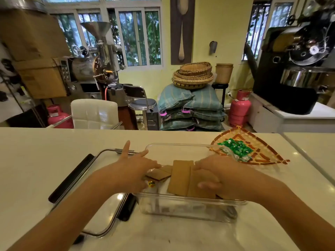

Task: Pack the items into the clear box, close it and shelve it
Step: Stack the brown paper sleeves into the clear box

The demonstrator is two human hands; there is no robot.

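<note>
Both bare forearms reach forward from the 6 o'clock edge and converge toward the centre. The left hand (133, 171) lies palm down, index and middle fingers spread and pointing toward 1 o'clock. The right hand (220, 178) lies palm down at 3 o'clock of it, fingers curled toward 9 o'clock, thumb tucked beneath.

bare forearms, no sleeves, rings or watch

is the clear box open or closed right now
Open. The clear box has no lid on top; both hands reach in over its rim to the brown packets, and the lid lies beside it on the counter.
</note>
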